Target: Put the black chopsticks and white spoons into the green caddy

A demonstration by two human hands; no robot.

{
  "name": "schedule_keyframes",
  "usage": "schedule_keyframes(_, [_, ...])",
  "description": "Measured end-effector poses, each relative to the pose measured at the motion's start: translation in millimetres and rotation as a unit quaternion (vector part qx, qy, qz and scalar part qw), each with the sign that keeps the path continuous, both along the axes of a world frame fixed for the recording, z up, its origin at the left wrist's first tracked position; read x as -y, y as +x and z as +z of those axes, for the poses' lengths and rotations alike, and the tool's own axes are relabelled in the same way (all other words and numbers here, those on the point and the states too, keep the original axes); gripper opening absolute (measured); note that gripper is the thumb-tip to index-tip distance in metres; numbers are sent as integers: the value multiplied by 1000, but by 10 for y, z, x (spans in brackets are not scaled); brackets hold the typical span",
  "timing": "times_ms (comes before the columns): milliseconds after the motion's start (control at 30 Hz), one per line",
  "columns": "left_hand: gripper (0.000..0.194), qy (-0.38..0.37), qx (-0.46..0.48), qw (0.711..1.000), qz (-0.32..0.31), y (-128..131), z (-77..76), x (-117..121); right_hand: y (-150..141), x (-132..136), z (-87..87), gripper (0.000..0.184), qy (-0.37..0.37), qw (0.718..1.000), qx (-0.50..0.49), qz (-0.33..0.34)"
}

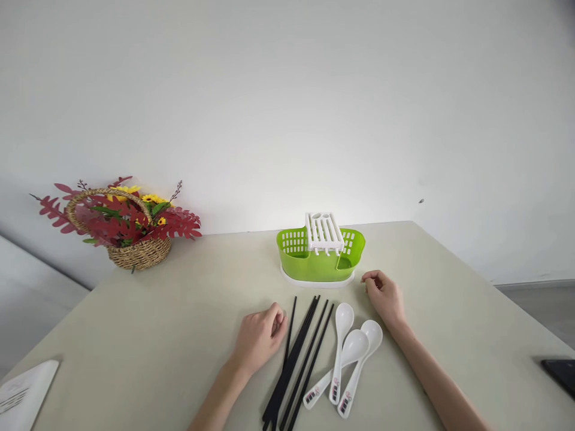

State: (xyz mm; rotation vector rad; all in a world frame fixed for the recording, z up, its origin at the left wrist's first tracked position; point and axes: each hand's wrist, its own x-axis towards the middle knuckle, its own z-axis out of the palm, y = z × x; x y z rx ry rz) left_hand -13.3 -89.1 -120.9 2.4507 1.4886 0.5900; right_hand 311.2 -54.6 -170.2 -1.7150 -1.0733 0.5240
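Note:
My left hand [262, 335] rests on the table, curled closed with nothing visible in it, just left of several black chopsticks [300, 341]. On the right, my right hand [384, 297] lies with its fingers curled in, near the holder's right end; whether anything is inside the fingers is hidden. Between the hands are the chopsticks and three white spoons [344, 323], partly overlapping, their handles pointing toward me. Behind them stands a green cutlery basket [296, 267] on a white base [317, 284], with a white slotted rack [325, 232] across its middle.
A wicker basket [141, 254] of red leaves and yellow flowers stands at the back left against the wall. A white object [27, 392] lies at the left front edge, and a dark flat object [559, 374] at the right edge. The wall [287, 120] borders the table's back.

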Motion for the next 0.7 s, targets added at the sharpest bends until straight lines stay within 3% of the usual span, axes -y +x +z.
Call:
schedule_keyframes(233, [14, -62, 62, 996, -26, 27, 81, 53, -1, 5, 3, 24, -3, 1000, 2, 1])
schedule_keyframes(700, [16, -98, 21, 994, -45, 42, 133, 95, 3, 4, 8, 24, -3, 1000, 7, 2])
